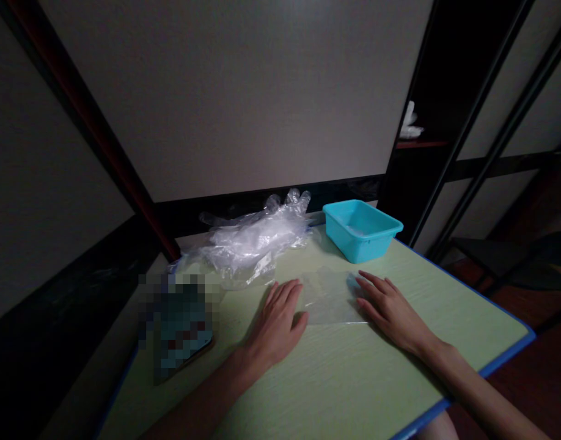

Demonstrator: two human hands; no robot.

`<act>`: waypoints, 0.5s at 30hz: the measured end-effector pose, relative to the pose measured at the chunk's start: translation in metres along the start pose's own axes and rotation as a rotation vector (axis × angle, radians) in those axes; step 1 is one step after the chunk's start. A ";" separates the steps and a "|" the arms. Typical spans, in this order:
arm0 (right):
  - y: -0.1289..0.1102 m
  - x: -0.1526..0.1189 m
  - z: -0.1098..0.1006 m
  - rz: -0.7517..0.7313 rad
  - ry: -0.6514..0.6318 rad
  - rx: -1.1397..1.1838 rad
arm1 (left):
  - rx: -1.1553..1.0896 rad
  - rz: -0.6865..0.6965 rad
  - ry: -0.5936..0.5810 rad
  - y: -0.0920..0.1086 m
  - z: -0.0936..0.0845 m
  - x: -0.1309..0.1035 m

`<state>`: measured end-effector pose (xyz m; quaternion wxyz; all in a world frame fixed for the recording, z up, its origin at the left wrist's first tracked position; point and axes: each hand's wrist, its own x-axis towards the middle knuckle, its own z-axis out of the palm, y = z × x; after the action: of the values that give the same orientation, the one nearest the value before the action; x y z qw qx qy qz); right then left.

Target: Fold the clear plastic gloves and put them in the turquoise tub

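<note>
A thin, clear plastic glove [329, 299] lies flat on the pale green table, its straight edge towards me; its finger outlines are faint. My left hand [280, 321] rests palm down at its left side, fingers stretched out. On the other side, my right hand [385, 308] lies with fingers extended over the plastic's right edge, partly covering it. Neither hand grips anything. Behind my left hand is a loose, crumpled pile of clear disposable plastic gloves [262, 238], several finger shapes sticking up at its back.
A turquoise plastic basket [370, 247] stands at the table's back right, with something whitish inside, hard to make out. A pixelated phone-like object [184, 330] lies at the left. The blue-edged table [344, 379] meets a cabinet panel [262, 110] at the back.
</note>
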<state>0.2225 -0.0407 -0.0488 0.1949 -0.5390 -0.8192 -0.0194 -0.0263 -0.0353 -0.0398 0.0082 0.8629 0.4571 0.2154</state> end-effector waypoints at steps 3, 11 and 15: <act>-0.019 -0.013 -0.004 -0.086 -0.045 0.015 | -0.037 0.069 -0.058 0.011 -0.002 -0.004; -0.045 -0.034 -0.007 -0.291 -0.249 0.019 | -0.033 0.259 -0.304 0.033 -0.011 -0.014; -0.038 -0.034 -0.012 -0.284 -0.278 0.022 | -0.005 0.301 -0.349 0.025 -0.013 -0.011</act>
<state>0.2039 -0.0893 -0.0420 0.0810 -0.4132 -0.9063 0.0366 -0.0174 -0.0612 -0.0265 0.0568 0.9455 0.3144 0.0628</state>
